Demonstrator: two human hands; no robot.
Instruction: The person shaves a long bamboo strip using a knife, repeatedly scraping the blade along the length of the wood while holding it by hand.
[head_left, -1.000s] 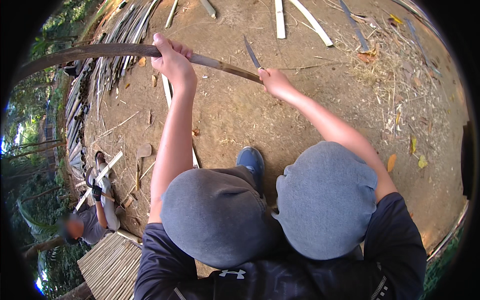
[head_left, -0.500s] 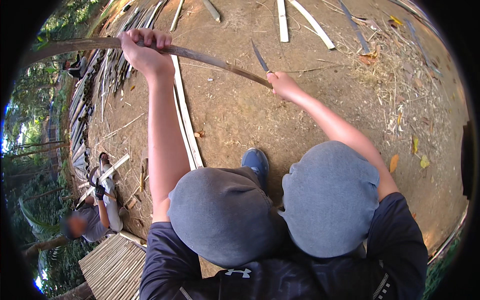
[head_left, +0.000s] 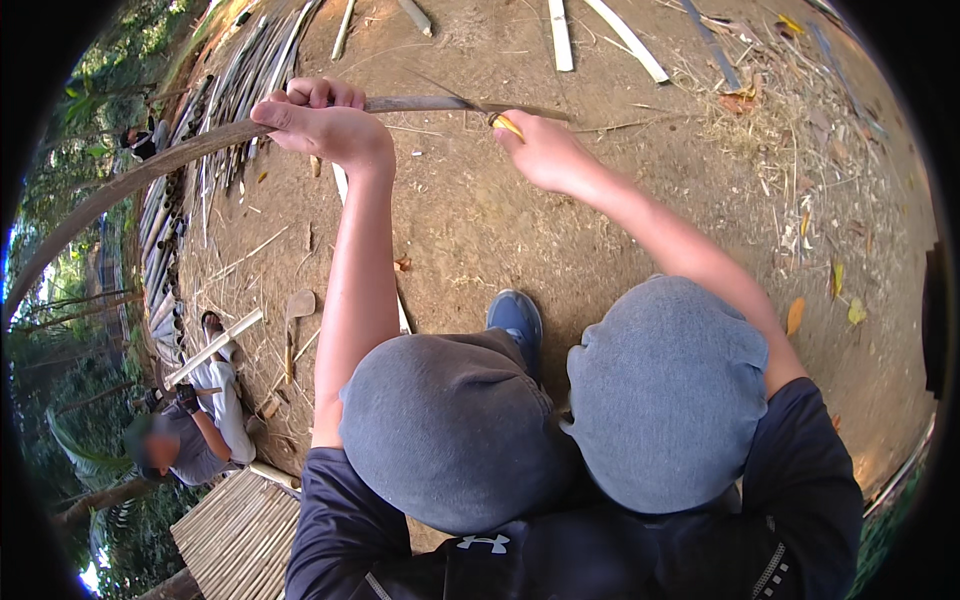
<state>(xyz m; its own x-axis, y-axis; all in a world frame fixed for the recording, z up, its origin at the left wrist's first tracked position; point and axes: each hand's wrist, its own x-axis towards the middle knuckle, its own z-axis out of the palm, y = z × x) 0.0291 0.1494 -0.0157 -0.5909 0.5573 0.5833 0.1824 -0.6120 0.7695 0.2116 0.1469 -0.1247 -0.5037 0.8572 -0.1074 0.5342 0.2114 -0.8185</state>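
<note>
My left hand (head_left: 335, 125) is closed around a long brown strip of wood or bamboo (head_left: 185, 145), its fingers wrapped over the top. The strip runs off past the left rim and its right end reaches beyond my right hand. My right hand (head_left: 545, 150) grips a knife (head_left: 508, 124) by its yellow handle. The thin dark blade points up and left, crossing the strip at the far side of my right hand. Whether the edge bites into the strip is too small to tell. Both arms are stretched forward over the bent knees.
Pale split strips (head_left: 560, 35) lie ahead on the dirt ground (head_left: 480, 220). A pile of poles (head_left: 240, 95) stretches along the left. A person (head_left: 205, 430) in gloves sits at lower left holding a pale strip, beside a slatted mat (head_left: 235, 535). Shavings and dry leaves (head_left: 740, 103) litter the right.
My left hand has moved slightly right and down along with the strip, whose left part now hangs lower. My right hand has shifted left and up, and the blade now lies across the strip.
</note>
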